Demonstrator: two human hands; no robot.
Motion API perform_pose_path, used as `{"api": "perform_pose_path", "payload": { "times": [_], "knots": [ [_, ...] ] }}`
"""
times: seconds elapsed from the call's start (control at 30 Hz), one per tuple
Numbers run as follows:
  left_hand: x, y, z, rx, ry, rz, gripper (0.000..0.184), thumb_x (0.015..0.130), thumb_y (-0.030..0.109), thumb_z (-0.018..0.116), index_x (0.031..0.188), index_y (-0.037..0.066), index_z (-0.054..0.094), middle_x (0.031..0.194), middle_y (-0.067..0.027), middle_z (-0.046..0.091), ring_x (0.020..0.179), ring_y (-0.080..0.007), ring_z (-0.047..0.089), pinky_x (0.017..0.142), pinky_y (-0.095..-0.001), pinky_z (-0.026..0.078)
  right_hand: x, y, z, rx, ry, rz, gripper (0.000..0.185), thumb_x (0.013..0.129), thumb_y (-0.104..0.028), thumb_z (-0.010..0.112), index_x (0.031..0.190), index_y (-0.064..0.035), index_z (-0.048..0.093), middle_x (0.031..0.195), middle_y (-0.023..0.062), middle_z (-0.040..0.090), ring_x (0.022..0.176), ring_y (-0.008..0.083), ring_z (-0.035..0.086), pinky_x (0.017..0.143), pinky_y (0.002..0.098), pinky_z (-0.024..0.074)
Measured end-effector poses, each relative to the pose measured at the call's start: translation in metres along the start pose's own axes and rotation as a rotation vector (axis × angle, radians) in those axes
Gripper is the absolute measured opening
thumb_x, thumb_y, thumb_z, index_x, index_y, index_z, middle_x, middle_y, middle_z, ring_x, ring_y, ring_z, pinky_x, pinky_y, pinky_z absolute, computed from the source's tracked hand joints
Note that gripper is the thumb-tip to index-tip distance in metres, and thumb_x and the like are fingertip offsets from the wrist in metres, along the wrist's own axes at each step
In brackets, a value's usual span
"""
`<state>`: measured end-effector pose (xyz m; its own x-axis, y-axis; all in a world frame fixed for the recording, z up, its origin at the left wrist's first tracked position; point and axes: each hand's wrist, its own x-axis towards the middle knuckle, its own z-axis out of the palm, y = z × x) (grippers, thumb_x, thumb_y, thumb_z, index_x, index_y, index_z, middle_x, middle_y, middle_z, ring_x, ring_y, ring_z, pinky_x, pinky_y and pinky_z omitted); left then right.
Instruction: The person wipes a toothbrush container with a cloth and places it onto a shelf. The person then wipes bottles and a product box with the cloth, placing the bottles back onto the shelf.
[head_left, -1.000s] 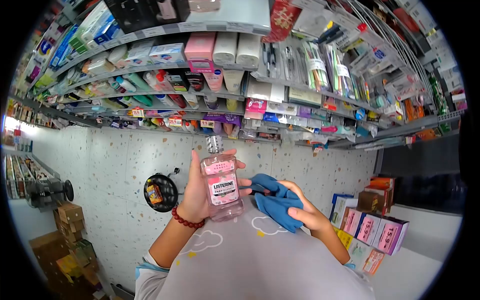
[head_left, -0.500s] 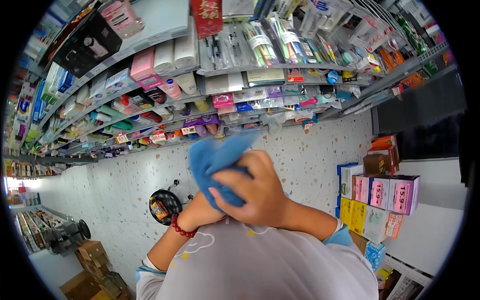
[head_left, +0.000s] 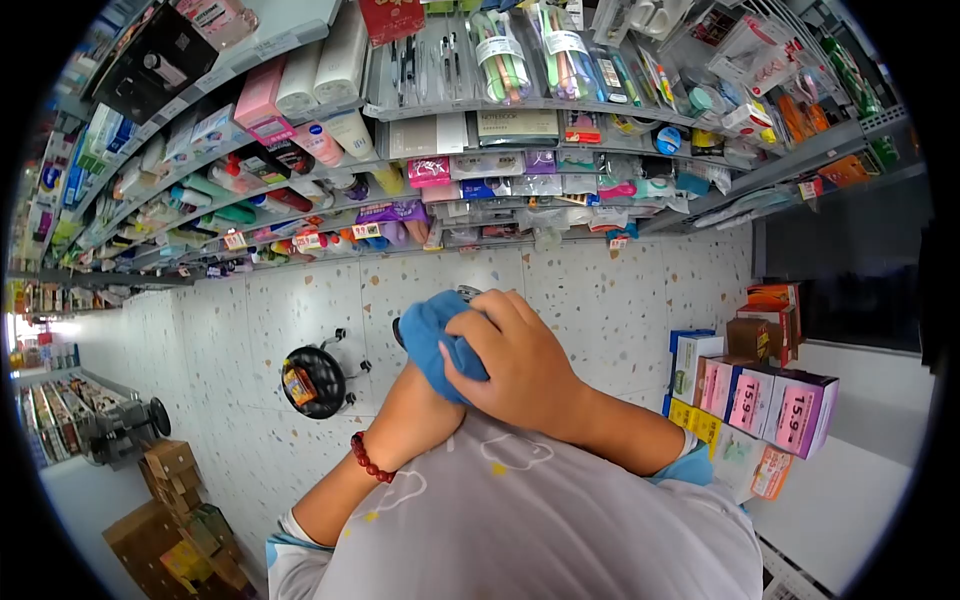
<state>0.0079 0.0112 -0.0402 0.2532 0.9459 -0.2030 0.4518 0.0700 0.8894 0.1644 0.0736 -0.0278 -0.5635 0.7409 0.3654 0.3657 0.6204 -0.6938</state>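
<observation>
In the head view, a bunched blue cloth point(head_left: 430, 335) is in front of my chest. My right hand point(head_left: 520, 355) grips it from the right, fingers bent over its top and thumb pressed along its side. My left hand point(head_left: 425, 410) is under the cloth, which covers its fingers, so whether it holds anything is hidden. A red bead bracelet point(head_left: 372, 458) circles the left wrist. Just beyond the cloth, small dark and grey parts of something peek out, too covered to name.
Shelves point(head_left: 440, 110) packed with pens, notebooks, bottles and boxes run across the front. A black round stool seat point(head_left: 313, 383) with a packet on it stands on the speckled floor point(head_left: 240, 450). Stacked priced boxes point(head_left: 750, 400) are at right, cardboard boxes point(head_left: 175, 520) at lower left.
The loose, flapping cloth is now gathered into a compact bunch over my left hand. My right hand has risen slightly and still grips it. The view has shifted a little.
</observation>
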Motion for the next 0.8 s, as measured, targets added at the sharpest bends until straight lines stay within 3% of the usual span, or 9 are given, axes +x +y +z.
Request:
{"api": "perform_pose_path", "payload": {
  "times": [0.17,0.23,0.27,0.37,0.43,0.5,0.63,0.7,0.8],
  "knots": [
    [-0.01,-0.005,0.025,-0.156,0.162,-0.104,0.059,0.081,-0.012,0.052,0.139,-0.003,0.044,0.126,-0.0196,0.058,0.12,-0.0329,0.057,0.104,-0.0373,0.044,-0.011,0.022,0.006,0.012,0.045,0.123,0.026,0.081,-0.016,0.076,0.1,-0.0066,0.061,0.096,0.0093,0.056,0.087,0.0303,0.057,0.074,0.0413,0.0492],
    [-0.02,-0.005,0.031,-0.089,0.184,-0.276,0.055,0.081,-0.01,0.052,0.135,-0.002,0.045,0.123,-0.0237,0.057,0.114,-0.0412,0.059,0.098,-0.0407,0.047,-0.016,0.028,0.009,-0.017,0.051,0.097,0.03,0.082,-0.02,0.076,0.105,-0.0068,0.061,0.102,0.013,0.055,0.087,0.0325,0.056,0.076,0.0426,0.0493],
    [-0.018,-0.007,0.035,-0.114,0.22,-0.221,0.051,0.083,-0.007,0.054,0.133,-0.002,0.047,0.122,-0.0233,0.058,0.112,-0.0397,0.06,0.097,-0.0398,0.048,-0.02,0.025,0.008,-0.009,0.048,0.093,0.03,0.082,-0.02,0.076,0.105,-0.0068,0.061,0.102,0.013,0.055,0.087,0.0325,0.056,0.076,0.0426,0.0493],
    [-0.023,-0.012,0.034,-0.021,0.113,-0.083,0.046,0.085,-0.007,0.052,0.131,-0.001,0.05,0.122,-0.0216,0.06,0.112,-0.0377,0.061,0.096,-0.0389,0.049,-0.034,0.016,0.004,0.055,-0.086,-0.095,0.042,0.082,-0.024,0.08,0.115,-0.006,0.062,0.111,0.0209,0.054,0.093,0.0395,0.059,0.081,0.0432,0.0524],
    [-0.021,-0.003,0.035,-0.072,0.084,-0.164,0.045,0.086,-0.007,0.052,0.13,-0.001,0.051,0.122,-0.0205,0.06,0.113,-0.0369,0.061,0.096,-0.0388,0.048,-0.045,0.026,0.006,0.125,-0.203,-0.222,0.05,0.082,-0.028,0.081,0.121,-0.0055,0.06,0.117,0.0256,0.049,0.095,0.0425,0.059,0.083,0.0453,0.0533],
    [-0.019,0.0,0.036,-0.129,0.055,-0.246,0.044,0.087,-0.007,0.051,0.13,0.0,0.052,0.122,-0.0194,0.061,0.114,-0.0361,0.061,0.097,-0.0388,0.048,-0.042,0.04,0.006,0.126,-0.179,-0.275,0.047,0.081,-0.025,0.081,0.118,-0.0054,0.061,0.114,0.0227,0.051,0.094,0.04,0.059,0.08,0.0448,0.0536],
    [-0.011,-0.005,0.042,-0.17,0.12,-0.158,0.045,0.088,-0.006,0.052,0.132,-0.001,0.051,0.123,-0.0174,0.062,0.117,-0.034,0.06,0.099,-0.0385,0.047,-0.038,0.039,0.009,0.099,-0.066,-0.234,0.041,0.08,-0.02,0.08,0.114,-0.0062,0.062,0.11,0.0188,0.053,0.092,0.0367,0.06,0.077,0.0431,0.053],
    [-0.004,-0.001,0.045,-0.205,0.193,-0.167,0.046,0.087,-0.007,0.052,0.133,-0.001,0.05,0.122,-0.0163,0.062,0.116,-0.033,0.061,0.1,-0.0381,0.047,-0.039,0.032,0.01,0.049,0.01,-0.107,0.04,0.079,-0.02,0.081,0.113,-0.0066,0.063,0.111,0.0176,0.053,0.093,0.0357,0.06,0.078,0.0422,0.0529],
    [0.001,-0.004,0.041,-0.239,0.068,-0.186,0.05,0.085,-0.007,0.053,0.134,-0.001,0.048,0.122,-0.0155,0.062,0.114,-0.0301,0.061,0.098,-0.0361,0.048,-0.044,0.036,0.012,0.015,0.032,-0.087,0.041,0.078,-0.02,0.082,0.113,-0.0089,0.064,0.111,0.0158,0.054,0.095,0.035,0.06,0.078,0.0414,0.0526]
  ]
}}
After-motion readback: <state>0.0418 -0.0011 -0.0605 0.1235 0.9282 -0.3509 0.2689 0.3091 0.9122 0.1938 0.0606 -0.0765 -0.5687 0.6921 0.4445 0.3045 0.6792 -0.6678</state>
